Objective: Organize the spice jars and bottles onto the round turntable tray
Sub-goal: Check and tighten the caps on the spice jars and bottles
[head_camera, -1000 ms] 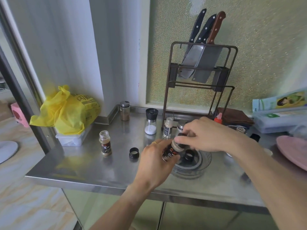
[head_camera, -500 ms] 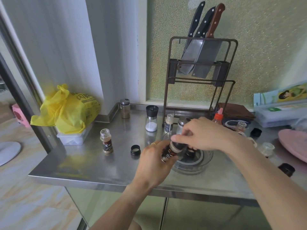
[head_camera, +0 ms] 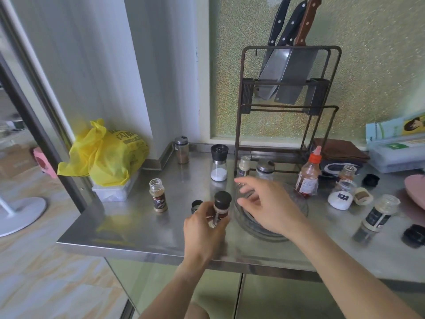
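Note:
My left hand [head_camera: 203,229] grips a small spice jar [head_camera: 220,208] with a black cap, held upright just left of the clear round turntable tray [head_camera: 299,209]. My right hand [head_camera: 269,203] hovers over the tray with fingers spread and nothing in it. An uncapped brown spice jar [head_camera: 158,195] stands to the left, and a loose black cap [head_camera: 196,205] lies beside my left hand. Behind the tray stand a salt grinder [head_camera: 219,162], a small jar [head_camera: 243,165] and a silver-lidded jar [head_camera: 265,169]. A red-capped bottle [head_camera: 308,174] and several open jars [head_camera: 379,212] sit to the right.
A knife rack [head_camera: 286,100] with three knives stands at the back of the steel counter [head_camera: 142,226]. A yellow bag [head_camera: 103,153] rests on a white box at the left. Two black caps [head_camera: 415,236] lie at the right, near a pink plate [head_camera: 414,187]. A shaker [head_camera: 181,149] stands by the wall.
My right hand has let go of the jar's cap and opened over the tray. The capped jar now stands upright in my left hand, slightly further left.

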